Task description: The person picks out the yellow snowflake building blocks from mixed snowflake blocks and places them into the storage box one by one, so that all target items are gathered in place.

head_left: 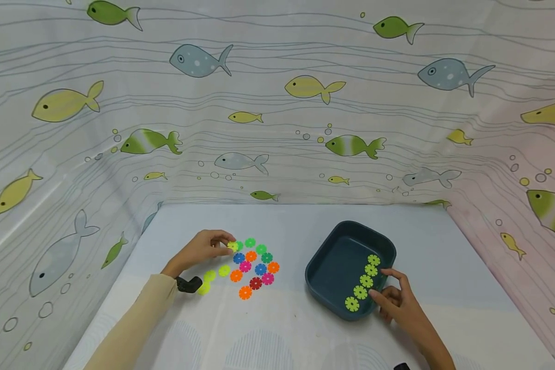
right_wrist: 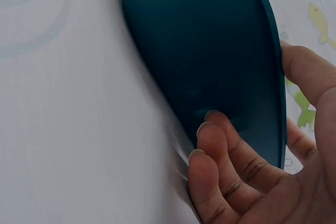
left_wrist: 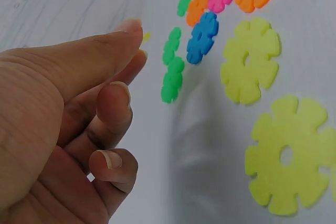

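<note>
My left hand pinches a yellow flower-shaped interlocking disc between thumb and forefinger, at the left edge of a spread of similar discs. In the left wrist view the fingertips hide most of that disc, and the other fingers of the hand are loosely curled. My right hand grips the right side of a dark teal tray, with fingers against its outer wall in the right wrist view. Several yellow-green discs lie in a slanting row inside the tray, along that side.
Green discs, blue discs, orange discs, pink discs and a dark red disc lie flat on the white table. A few yellow discs lie near the left wrist. A fish-printed curtain surrounds the table.
</note>
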Demonstrator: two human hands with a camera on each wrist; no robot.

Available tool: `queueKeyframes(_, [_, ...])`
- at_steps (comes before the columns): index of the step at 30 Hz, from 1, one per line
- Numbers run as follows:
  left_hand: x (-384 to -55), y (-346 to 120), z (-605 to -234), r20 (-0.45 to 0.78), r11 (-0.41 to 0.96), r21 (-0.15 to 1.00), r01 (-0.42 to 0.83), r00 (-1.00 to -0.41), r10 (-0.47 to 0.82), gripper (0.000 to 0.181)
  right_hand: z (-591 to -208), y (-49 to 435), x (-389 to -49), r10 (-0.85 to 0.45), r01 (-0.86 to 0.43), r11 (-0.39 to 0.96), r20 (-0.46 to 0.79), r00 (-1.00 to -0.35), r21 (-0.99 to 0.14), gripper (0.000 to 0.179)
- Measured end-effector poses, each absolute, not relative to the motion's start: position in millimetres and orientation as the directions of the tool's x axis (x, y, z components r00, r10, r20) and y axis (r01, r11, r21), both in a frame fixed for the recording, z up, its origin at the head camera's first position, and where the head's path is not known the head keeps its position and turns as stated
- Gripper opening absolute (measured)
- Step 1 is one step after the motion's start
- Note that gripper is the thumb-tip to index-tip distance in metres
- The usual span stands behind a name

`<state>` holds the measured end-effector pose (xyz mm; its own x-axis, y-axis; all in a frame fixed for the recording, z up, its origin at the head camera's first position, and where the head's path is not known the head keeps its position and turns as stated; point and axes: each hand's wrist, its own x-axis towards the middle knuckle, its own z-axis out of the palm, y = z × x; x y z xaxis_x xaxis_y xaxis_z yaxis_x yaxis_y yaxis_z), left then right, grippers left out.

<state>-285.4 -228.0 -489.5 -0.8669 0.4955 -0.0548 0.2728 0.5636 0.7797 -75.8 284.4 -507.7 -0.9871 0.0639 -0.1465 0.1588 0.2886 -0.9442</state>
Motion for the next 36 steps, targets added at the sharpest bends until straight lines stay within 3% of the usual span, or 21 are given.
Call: queueKeyframes(36, [-284.1, -166.0, -469.9, 0.085, 0.476, 0.723, 0.501, -0.749, 0.657, 0.025, -509.0, 283.4, -74.8, 0.069, 0.152, 0.282, -0.139, -0.988, -0.947, 0.069])
